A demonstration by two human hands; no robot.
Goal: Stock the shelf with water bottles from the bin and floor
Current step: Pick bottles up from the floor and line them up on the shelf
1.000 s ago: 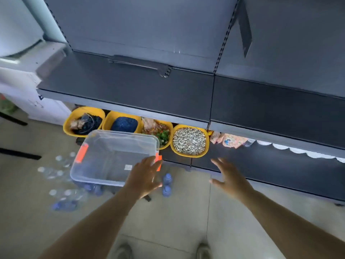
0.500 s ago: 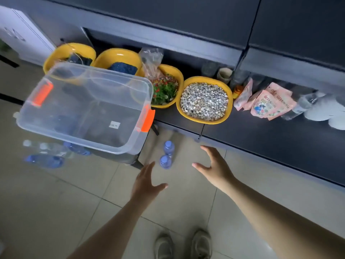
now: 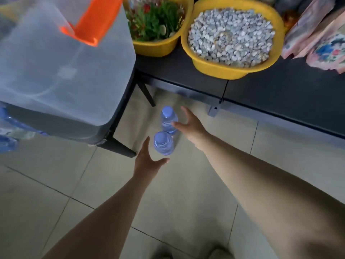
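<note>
Both hands have dropped from mid-air to the two upright water bottles on the floor tiles w/ fingers spread, gripping nothing yet: left hand (image 3: 147,161) beside near bottle (image 3: 163,143), right hand (image 3: 190,124) touching far bottle (image 3: 169,119), so pickup looks imminent.

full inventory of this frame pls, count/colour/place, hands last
upright clear plastic water bottles with blue caps: 2, on floor tiles between the hands
clear plastic bin with orange latch: 1, upper left, on dark stand
lying blue-capped bottles: count unclear, blurred, left edge under bin
yellow tub of pale pebbles: 1, on dark low shelf
yellow tub of green plants: 1, shelf, beside bin
pink printed packets: several, shelf right
shoes: 2, bottom edge
left hand: open, beside near bottle
right hand: open, at far bottle
</note>
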